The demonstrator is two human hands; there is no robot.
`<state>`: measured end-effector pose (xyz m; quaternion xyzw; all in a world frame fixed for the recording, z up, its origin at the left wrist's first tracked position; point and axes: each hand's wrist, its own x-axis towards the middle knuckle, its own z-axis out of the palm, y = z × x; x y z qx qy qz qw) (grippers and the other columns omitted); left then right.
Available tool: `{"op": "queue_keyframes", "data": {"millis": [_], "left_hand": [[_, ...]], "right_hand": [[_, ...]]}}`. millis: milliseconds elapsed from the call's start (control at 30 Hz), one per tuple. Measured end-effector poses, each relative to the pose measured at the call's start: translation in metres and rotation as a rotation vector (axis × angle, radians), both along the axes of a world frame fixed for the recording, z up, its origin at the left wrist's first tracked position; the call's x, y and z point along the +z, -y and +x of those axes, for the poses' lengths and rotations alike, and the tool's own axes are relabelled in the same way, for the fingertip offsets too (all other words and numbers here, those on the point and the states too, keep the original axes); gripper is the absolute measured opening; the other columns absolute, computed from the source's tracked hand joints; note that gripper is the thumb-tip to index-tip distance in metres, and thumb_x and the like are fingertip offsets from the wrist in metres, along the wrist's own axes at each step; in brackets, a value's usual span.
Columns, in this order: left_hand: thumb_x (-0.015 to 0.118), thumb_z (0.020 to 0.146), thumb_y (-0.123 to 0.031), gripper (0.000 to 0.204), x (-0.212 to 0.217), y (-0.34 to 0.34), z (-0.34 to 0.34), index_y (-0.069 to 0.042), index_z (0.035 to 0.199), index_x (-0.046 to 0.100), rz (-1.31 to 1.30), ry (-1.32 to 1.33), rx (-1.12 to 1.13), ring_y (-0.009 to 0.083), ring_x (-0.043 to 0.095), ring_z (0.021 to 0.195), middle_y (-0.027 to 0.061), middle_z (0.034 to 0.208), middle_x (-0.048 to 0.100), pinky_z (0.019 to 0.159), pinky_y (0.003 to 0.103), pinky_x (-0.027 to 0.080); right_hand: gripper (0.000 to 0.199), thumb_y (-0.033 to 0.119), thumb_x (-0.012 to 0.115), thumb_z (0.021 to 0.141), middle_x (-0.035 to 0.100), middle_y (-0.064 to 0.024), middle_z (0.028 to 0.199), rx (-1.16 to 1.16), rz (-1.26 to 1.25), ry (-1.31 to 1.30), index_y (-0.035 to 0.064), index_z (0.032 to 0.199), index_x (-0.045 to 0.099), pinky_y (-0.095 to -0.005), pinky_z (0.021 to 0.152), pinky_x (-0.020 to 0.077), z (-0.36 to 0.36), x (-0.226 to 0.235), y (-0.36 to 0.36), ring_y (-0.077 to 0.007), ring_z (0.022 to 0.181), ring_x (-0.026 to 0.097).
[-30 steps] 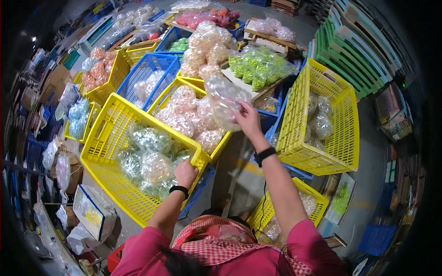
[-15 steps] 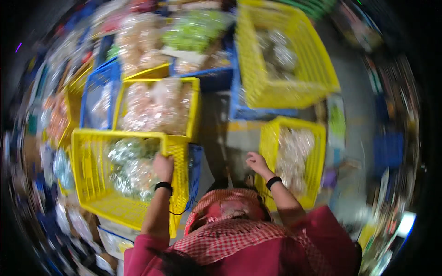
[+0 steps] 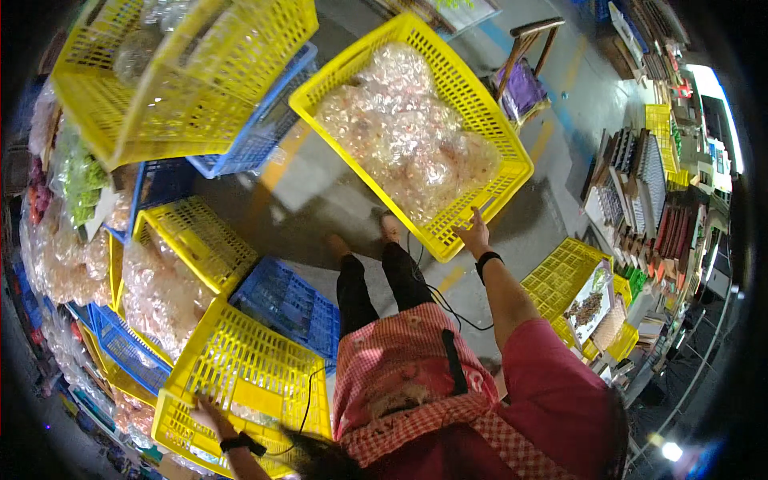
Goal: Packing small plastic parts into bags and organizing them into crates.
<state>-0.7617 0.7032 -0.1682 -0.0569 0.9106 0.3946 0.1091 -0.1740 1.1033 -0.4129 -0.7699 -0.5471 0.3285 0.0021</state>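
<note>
Item: large yellow crate (image 3: 416, 132), on the grey floor (image 3: 320, 188) ahead of our feet, filled with clear bags of pale pink goods (image 3: 404, 136). Our right hand (image 3: 474, 234) rests on the rim at its near corner, fingers extended and fairly open, gripping nothing that we can make out; a black wristband (image 3: 487, 258) sits on that wrist.

Item: second yellow crate (image 3: 240, 376), low at our left, tilted on its side. Our left hand (image 3: 210, 416) lies on its mesh wall near the lower rim, fingers spread flat; whether they hook through the mesh we cannot tell.

Adjacent: blue crate (image 3: 292, 308) just beside that second crate; further yellow and blue crates of bagged goods stacked at far left; shelves of small packets (image 3: 640, 200) at right; wooden chair (image 3: 524, 64) beyond the large crate.
</note>
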Motion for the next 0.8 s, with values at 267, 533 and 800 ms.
{"op": "queue_keyframes", "data": {"millis": [267,533,800], "left_hand": [[0.055,0.084,-0.029,0.037,0.008,0.023,-0.024,-0.009,0.115,0.056,-0.368,0.102,0.062,0.0245,0.061,0.072,0.0134,0.094,0.06,0.055,0.035,0.05],[0.057,0.08,-0.023,0.028,0.032,0.031,-0.013,-0.011,0.105,0.058,-0.23,0.076,0.346,0.0173,0.052,0.065,0.0039,0.08,0.054,0.053,0.03,0.045],[0.06,0.081,-0.021,0.032,0.017,-0.025,0.023,-0.005,0.108,0.054,-0.255,0.034,0.091,0.0137,0.055,0.072,0.0038,0.09,0.058,0.063,0.026,0.047]], "right_hand": [[0.111,0.029,0.084,0.055,0.046,-0.0238,0.127,0.09,0.278,0.023,0.0106,0.141,0.016,-0.043,0.103,0.0321,-0.002,-0.159,-0.093,-0.0402,0.122,0.037],[0.082,0.028,0.08,0.061,0.048,-0.0219,0.127,0.118,-0.176,-0.284,0.0023,0.13,0.042,-0.0432,0.106,0.0258,-0.011,-0.246,-0.153,-0.0351,0.123,0.038],[0.063,0.016,0.074,0.07,0.051,-0.0218,0.122,0.425,0.316,0.058,-0.0057,0.123,0.046,-0.0391,0.099,0.0349,0.077,-0.169,-0.134,-0.0319,0.111,0.049]]}}
